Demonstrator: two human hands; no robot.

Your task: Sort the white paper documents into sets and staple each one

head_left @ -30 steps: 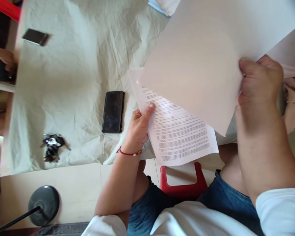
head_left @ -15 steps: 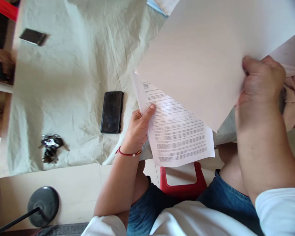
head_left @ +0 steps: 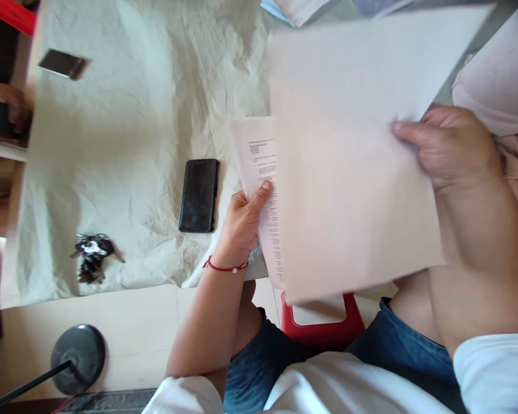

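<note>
On wrinkled cloth, probably keys; tiled floor; left fingers pinching printed pages, right fingers white sheet

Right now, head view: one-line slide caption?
Left hand grips printed pages; right hand holds a blank-looking sheet partly hiding them, a phone lying nearby.

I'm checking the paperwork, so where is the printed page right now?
In the head view, the printed page is right of the black phone, in the left hand, partly covered by the white sheet.
</note>
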